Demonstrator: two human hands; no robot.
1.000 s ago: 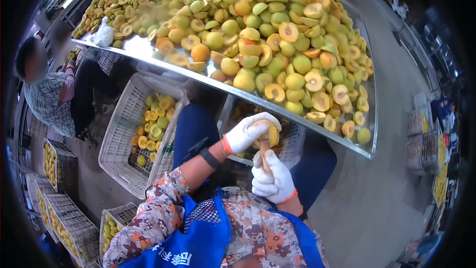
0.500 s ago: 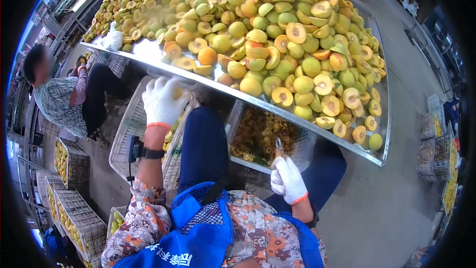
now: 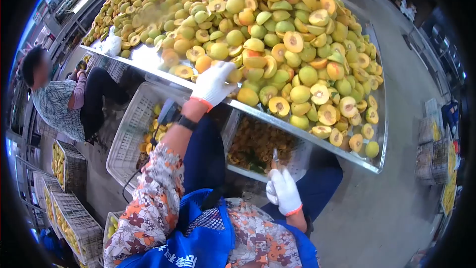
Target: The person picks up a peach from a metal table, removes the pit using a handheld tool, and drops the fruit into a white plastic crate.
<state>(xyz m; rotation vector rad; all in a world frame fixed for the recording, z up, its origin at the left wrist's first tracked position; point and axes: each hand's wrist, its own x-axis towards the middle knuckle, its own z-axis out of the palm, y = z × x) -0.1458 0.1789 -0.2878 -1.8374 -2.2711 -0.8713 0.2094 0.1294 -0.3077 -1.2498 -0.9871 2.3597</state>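
Swung from the left crate (image 3: 123,136) to the tray (image 3: 342,152)'s near edge, the left hand (image 3: 212,85) spreads thumb and fingers at the heaped fruit (image 3: 300,94), likely light, firm, cut-side slippery, best pinched by the skin; the right hand (image 3: 285,192) grips a tool (image 3: 274,160).

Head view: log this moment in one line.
left hand: at fruit pile, grip unclear | right hand: holding tool | crate: fruit scraps

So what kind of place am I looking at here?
Probably a fruit-processing workshop: a metal-edged table is heaped with halved fruit, plastic crates of fruit stand on the concrete-like floor, and a co-worker sits at the left.
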